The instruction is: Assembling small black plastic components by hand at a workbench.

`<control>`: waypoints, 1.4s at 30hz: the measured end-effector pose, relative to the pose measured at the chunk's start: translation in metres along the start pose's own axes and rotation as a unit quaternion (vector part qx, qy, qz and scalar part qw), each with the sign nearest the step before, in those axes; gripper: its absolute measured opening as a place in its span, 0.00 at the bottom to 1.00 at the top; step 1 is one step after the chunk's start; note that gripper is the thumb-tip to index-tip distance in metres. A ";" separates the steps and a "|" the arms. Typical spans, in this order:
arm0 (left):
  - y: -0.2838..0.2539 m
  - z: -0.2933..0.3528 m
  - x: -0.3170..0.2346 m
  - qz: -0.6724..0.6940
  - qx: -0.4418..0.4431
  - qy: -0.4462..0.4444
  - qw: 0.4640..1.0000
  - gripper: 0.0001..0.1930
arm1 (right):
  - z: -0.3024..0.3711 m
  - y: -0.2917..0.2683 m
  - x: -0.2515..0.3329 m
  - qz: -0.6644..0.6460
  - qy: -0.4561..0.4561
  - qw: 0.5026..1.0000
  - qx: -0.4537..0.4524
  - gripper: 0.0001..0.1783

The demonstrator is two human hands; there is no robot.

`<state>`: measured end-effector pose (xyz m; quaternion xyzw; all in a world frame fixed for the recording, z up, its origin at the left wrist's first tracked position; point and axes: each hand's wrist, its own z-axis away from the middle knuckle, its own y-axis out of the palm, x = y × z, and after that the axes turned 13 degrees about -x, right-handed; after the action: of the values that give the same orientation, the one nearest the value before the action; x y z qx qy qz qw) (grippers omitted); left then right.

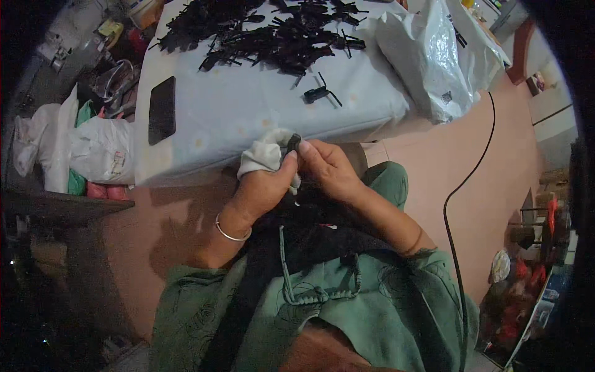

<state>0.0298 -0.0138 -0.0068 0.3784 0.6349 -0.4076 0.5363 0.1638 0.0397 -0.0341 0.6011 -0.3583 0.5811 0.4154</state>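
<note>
Close to the table's front edge, my left hand (268, 189) is closed around a bunched white cloth (260, 157), its thumb pressed on a small black plastic piece (294, 144). The thumb and fingers of my right hand (334, 168) pinch the same piece from the right side. Its lower part is hidden by my fingers and the cloth. On the table in front lies a single black part (317, 93) with two thin prongs. Farther back spreads a heap of similar black parts (279, 38).
A dark phone (162, 111) lies at the left of the pale-covered table (242, 102). A white plastic bag (421, 65) stands at its right corner. Stuffed white bags (102, 149) sit to the left. A black cable (447, 211) runs down the right side above the floor.
</note>
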 end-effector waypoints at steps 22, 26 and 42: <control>0.006 0.003 0.003 -0.219 -0.070 0.264 0.937 0.14 | 0.000 0.007 -0.005 0.057 -0.063 0.996 -0.030 0.14; 0.008 0.007 -0.002 -0.158 -0.060 0.174 0.970 0.13 | 0.005 0.002 0.002 0.070 -0.070 0.995 -0.028 0.14; 0.005 0.001 0.005 -0.012 -0.019 -0.080 0.997 0.05 | -0.005 -0.001 -0.021 0.035 -0.035 0.998 -0.029 0.16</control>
<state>0.0345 -0.0125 -0.0121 0.3264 0.6023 -0.4306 0.5876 0.1610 0.0432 -0.0550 0.5954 -0.4101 0.5635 0.3997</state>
